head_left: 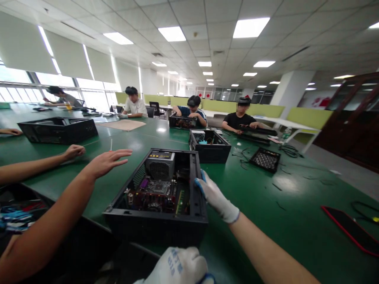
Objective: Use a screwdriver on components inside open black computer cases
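An open black computer case (154, 228) lies on the green table in front of me, its inside facing up. Inside it are a power supply (160, 167), a circuit board (156, 187) and a green memory stick (179, 202). My right hand (217, 197), in a white glove with blue fingertips, grips the case's right edge. My left hand (180, 266), also gloved, is curled closed near the bottom of the view, just this side of the case. Its fingertips are mostly hidden, so I cannot make out what it holds.
A co-worker's bare hand (108, 161) reaches in beside the case's left side. Other cases (59, 130) stand around the green table (251, 228). Loose cables, a black tray (265, 159) and a red-edged black panel (352, 230) lie to the right. Several people work across the table.
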`<state>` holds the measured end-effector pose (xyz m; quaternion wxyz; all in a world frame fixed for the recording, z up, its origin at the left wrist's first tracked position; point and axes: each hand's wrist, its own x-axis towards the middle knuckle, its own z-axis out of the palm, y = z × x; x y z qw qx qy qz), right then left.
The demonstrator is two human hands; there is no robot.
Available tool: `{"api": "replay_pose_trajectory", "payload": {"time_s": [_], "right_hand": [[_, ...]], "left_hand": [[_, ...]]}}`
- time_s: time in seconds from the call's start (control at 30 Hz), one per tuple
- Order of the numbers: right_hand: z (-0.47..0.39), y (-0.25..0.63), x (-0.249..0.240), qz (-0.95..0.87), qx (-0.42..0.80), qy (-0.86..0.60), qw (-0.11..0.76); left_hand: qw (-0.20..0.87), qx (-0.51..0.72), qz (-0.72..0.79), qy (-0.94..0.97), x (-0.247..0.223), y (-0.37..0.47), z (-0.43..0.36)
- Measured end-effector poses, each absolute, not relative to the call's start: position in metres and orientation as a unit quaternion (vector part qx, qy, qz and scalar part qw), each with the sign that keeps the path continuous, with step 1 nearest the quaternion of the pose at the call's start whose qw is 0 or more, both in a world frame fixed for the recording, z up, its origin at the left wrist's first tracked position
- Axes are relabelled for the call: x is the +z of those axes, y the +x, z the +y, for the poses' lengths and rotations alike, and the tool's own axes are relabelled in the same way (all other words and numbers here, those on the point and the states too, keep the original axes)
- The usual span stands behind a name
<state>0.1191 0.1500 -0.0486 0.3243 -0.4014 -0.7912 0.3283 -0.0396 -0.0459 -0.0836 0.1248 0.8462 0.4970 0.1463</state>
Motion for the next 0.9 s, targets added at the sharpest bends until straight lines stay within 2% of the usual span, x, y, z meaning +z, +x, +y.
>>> {"api": "replay_pose_trajectory", "payload": {"time_s": [0.2,0.3,0.4,0.53,0.7,0.9], "right_hand": [[0.203,0.027,-0.047,-0.837,0.322,-0.373,0.237],[0.225,0.024,-0.052,-0.858,0.293,-0.376,0.191],[0.255,0.045,-0.058,-0.862,0.239,-0.421,0.149],[0.312,0.086,-0.058,-0.842,0.130,-0.510,0.115],[0.376,0.132,-0.049,-0.800,0.011,-0.592,0.098],[0.423,0.150,-0.041,-0.789,-0.062,-0.608,0.067]], "left_hand": [[0.101,0.162,0.578,0.794,-0.144,-0.043,0.005],[0.055,0.259,0.605,0.751,-0.173,-0.050,0.019],[-0.039,0.369,0.571,0.732,-0.192,-0.051,0.022],[-0.097,0.414,0.552,0.717,-0.195,-0.046,0.020],[-0.060,0.386,0.566,0.726,-0.186,-0.044,0.021],[-0.033,0.378,0.599,0.705,-0.195,-0.040,0.022]]}}
